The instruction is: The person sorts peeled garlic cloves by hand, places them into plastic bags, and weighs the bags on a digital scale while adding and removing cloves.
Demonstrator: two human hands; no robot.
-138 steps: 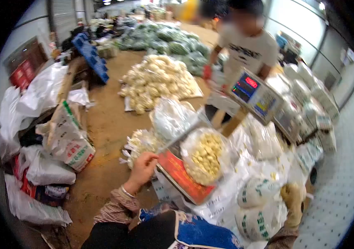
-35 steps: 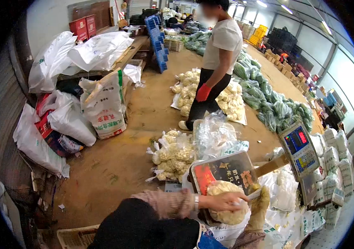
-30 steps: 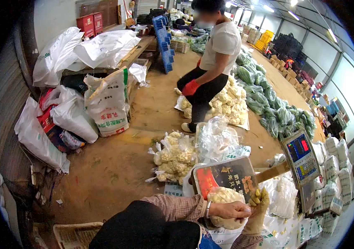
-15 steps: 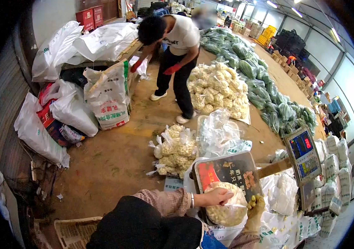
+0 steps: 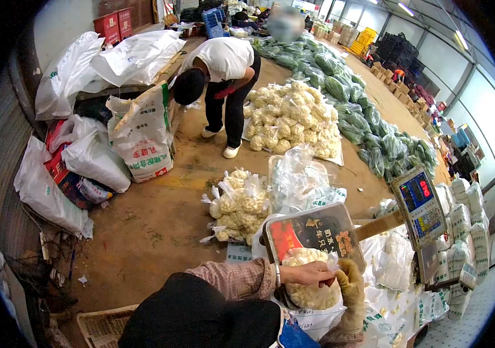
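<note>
A clear plastic bag [image 5: 308, 294] full of small cream-coloured pieces, like peeled garlic cloves, sits at the near end of the scale platform [image 5: 294, 223]. My left hand [image 5: 310, 274], bare with a band at the wrist, is closed in a pinch at the bag's gathered top. My right hand [image 5: 350, 284], in a yellowish glove, meets it there with fingers bent round the bag's neck; its fingertips are partly hidden. The scale's display [image 5: 419, 197] with red digits stands to the right on a post.
Filled bags [image 5: 236, 206] lie beyond the scale, near a stack of clear plastic bags [image 5: 299, 180]. A co-worker [image 5: 224, 64] bends beside a large white sack [image 5: 142, 136]. Farther back are a heap of cream bags [image 5: 294, 119] and bagged green vegetables [image 5: 375, 133].
Both hands have come together at the bag's top, the gloved one moving inward. The co-worker has bent lower toward the large sack. The camera view has shifted slightly.
</note>
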